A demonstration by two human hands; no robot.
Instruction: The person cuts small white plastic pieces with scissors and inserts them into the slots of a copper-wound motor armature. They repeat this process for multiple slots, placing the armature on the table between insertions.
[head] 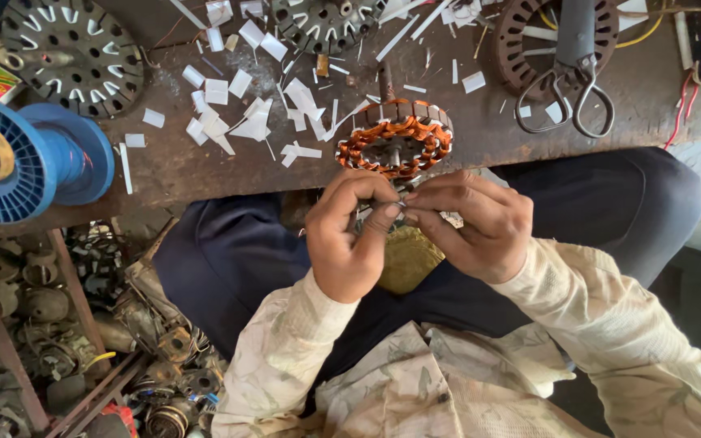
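Copper-orange windings ring the grey stator [395, 144] at the workbench's [204, 174] near edge. A bright blue spool [30, 161] sits at its left edge; white paper strips [229, 113] scatter across rusty brown.

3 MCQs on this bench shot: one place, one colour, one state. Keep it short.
1. Where is the blue spool?
A. far left of the bench
B. on the lap
C. beside the scissors

2. What colour is the wire on the wound stator?
A. green
B. copper-orange
C. white

3. How are the scissors lying?
A. held in a hand
B. hanging off the edge
C. lying untouched on the bench

Answers: 1 A, it sits at the bench's left end. 2 B, the coils look copper-orange. 3 C, the left hand and right hand meet below the stator, pinching something too small to identify.
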